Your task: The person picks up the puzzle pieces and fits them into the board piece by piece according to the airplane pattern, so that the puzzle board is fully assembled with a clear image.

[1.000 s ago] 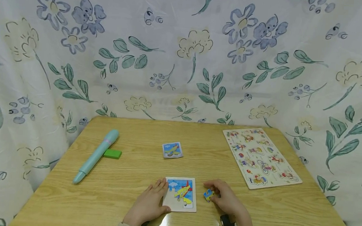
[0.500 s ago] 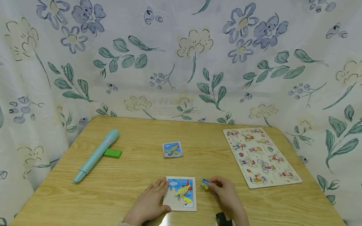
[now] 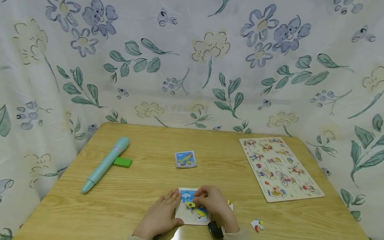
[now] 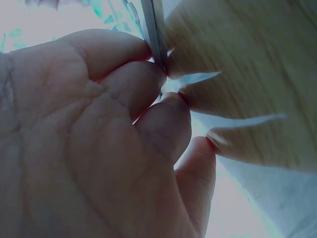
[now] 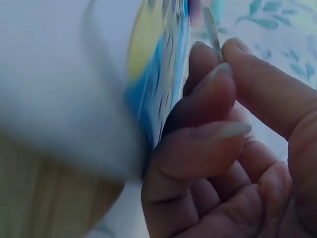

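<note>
A small square jigsaw board (image 3: pixel 187 218) with a partly filled airplane picture lies at the table's front. My left hand (image 3: pixel 161 217) rests flat along its left edge, fingers extended and thumb at the near corner. Over the board, my right hand (image 3: pixel 214 204) pinches a puzzle piece (image 5: pixel 213 32), seen edge-on between thumb and fingertips in the right wrist view. That hand covers the picture's upper right. In the left wrist view, the fingertips (image 4: pixel 151 79) of my left hand meet the tabletop beside the board's thin edge.
Loose puzzle pieces lie to the right: one piece (image 3: pixel 257 225) in the open, another (image 3: pixel 230 205) partly behind my right wrist. An airplane picture card (image 3: pixel 185 159) lies farther back. A larger figure puzzle board (image 3: pixel 280 170) is at right, a teal pen-shaped object (image 3: pixel 106 165) and green block (image 3: pixel 123 162) at left.
My right hand picked the piece up beside the board and carried it left over the picture, uncovering loose pieces on the right. My left hand stays at the board's edge.
</note>
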### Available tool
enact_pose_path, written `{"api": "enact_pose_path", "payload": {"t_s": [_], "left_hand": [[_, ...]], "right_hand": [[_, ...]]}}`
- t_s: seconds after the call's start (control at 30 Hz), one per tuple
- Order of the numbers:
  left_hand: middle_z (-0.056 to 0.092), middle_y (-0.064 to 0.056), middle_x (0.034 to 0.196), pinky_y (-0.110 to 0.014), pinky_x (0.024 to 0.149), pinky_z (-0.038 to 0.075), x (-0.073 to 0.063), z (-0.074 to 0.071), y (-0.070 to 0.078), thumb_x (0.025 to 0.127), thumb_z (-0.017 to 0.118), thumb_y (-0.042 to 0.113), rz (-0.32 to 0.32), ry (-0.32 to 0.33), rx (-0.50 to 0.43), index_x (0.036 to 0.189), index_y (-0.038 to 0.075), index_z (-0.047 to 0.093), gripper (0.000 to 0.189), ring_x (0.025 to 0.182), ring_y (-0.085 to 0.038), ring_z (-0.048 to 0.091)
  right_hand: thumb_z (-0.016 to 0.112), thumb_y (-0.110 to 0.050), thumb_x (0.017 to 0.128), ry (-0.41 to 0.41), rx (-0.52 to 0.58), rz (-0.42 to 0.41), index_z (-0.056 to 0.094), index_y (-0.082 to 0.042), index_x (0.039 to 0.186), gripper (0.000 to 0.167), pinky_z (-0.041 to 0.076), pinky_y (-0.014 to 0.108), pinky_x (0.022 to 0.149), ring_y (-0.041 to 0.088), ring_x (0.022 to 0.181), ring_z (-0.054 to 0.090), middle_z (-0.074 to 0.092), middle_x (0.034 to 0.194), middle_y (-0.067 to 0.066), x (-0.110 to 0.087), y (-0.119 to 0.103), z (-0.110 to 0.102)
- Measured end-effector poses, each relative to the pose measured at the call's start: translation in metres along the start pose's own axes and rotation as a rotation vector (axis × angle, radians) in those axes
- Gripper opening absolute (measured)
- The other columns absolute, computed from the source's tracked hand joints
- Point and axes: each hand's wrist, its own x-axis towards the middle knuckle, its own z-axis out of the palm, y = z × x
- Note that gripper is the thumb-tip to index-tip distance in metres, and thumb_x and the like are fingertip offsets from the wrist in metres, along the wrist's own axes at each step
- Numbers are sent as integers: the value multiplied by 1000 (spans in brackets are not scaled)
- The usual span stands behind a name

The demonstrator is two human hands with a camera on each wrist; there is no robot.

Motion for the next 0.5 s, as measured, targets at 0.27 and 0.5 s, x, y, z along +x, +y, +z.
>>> {"api": "enact_pose_path", "payload": {"t_s": [0.27,0.5], "left_hand": [[31,-19,157,-58,115,29,1,1,-1,82,71,45,13,4,19,146,-3,38,87,144,-39,31],[32,-19,156,-57,116,29,0,0,-1,82,71,45,11,3,27,145,-3,39,85,144,-38,31]], "right_hand": [[73,-8,82,35,-141,-17,67,-2,85,9,38,17,45,7,51,48,58,62,-1,7,-11,20],[77,-6,76,90,-234,-9,63,-4,78,14,35,18,44,7,51,44,52,60,-4,9,-13,28]]}}
